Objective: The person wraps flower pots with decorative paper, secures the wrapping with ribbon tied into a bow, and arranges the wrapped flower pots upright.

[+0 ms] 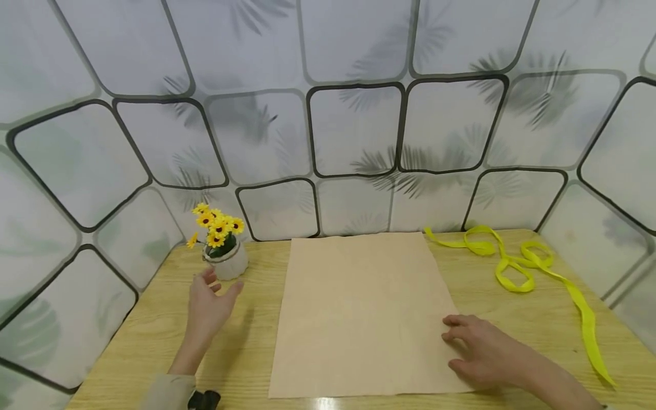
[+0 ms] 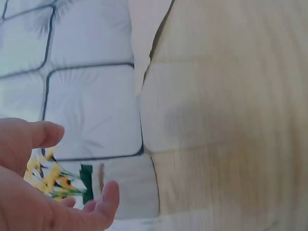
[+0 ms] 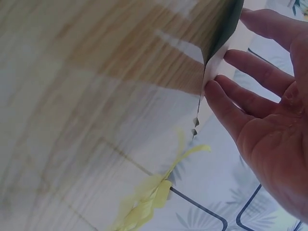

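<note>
Pot [image 1: 232,265] off paper [image 1: 361,316]; R hand [image 1: 484,352] @edge

The head view looks forward and down from above the wooden tabletop [image 1: 476,287] toward the leaf-patterned backdrop [image 1: 353,131], taking in the beige paper sheet [image 1: 364,319] end to end. The left-wrist view, low and turned sideways, looks closely past the left hand [image 1: 211,304] and shares the potted yellow flowers [image 1: 218,229] with it. The right-wrist view, equally near the right hand [image 1: 482,348], shares the yellow ribbon [image 1: 587,327].

No readable text, labels, brands, numbers, signs
</note>
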### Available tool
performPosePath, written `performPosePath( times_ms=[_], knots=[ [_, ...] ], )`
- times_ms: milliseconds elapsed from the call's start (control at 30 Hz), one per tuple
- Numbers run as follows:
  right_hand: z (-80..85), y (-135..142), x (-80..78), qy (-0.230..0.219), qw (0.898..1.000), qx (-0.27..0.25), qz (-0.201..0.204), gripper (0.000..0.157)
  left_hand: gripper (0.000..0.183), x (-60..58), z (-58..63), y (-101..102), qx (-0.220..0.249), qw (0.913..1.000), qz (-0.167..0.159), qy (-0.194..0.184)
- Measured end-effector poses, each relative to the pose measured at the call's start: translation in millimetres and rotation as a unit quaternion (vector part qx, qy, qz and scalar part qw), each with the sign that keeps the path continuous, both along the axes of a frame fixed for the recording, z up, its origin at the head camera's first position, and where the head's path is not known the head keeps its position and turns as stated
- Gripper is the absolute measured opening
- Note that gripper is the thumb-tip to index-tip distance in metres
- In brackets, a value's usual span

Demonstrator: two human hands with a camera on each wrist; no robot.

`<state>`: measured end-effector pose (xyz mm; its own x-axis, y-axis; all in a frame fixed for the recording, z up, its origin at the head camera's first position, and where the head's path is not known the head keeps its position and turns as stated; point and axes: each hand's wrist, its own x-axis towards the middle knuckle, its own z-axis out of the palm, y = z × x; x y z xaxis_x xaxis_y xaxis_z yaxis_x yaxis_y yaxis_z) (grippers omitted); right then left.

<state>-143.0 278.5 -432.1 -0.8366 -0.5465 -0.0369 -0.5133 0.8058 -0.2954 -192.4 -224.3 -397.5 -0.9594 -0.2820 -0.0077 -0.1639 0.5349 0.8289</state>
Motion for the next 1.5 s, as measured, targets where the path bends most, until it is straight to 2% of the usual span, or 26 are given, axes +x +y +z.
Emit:
performPosePath(
  times_ms=[100, 167, 333, 500, 733, 900, 1100, 1300, 1500],
  knots=[
    [1.7, 2, 2.2, -0.003, 1.000, 0.004, -0.002, 0.038, 0.097, -17.1, -1.0, -9, 0.009, 0.9991, 0.040, 0.007],
    [3.1, 3, 2.9, -0.007, 1.000, 0.008, -0.005, 0.039, 0.104, -28.4, -1.5, -13, 0.009, 0.9987, 0.051, 0.004],
    [4.9, 3, 3.0, -0.026, 0.999, 0.010, -0.014, 0.042, 0.114, -51.7, -4.1, -21, 0.018, 0.9981, 0.056, -0.020],
    [4.3, 0, 3.4, -0.023, 1.000, 0.010, -0.013, 0.043, 0.120, -67.8, -13.1, -27, 0.010, 0.9978, 0.061, -0.024],
    [4.6, -3, 3.3, -0.008, 1.000, 0.011, -0.004, 0.042, 0.115, -77.3, -22.1, -31, 0.030, 0.9975, 0.064, 0.005],
    [4.6, -3, 4.7, -0.009, 1.000, 0.012, -0.010, 0.042, 0.113, -81.3, -23.6, -28, 0.037, 0.9972, 0.064, 0.007],
    [5.0, -1, 4.9, 0.002, 1.000, 0.010, -0.010, 0.041, 0.112, -84.3, -24.1, -27, 0.041, 0.9965, 0.070, 0.021],
    [3.5, 0, 4.9, 0.003, 1.000, 0.004, -0.007, 0.041, 0.111, -89.7, -27.4, -33, 0.058, 0.9954, 0.067, 0.038],
    [2.0, -1, 6.2, 0.014, 1.000, 0.004, -0.003, 0.041, 0.109, -89.8, -31.3, -39, 0.069, 0.9941, 0.068, 0.049]
  ],
)
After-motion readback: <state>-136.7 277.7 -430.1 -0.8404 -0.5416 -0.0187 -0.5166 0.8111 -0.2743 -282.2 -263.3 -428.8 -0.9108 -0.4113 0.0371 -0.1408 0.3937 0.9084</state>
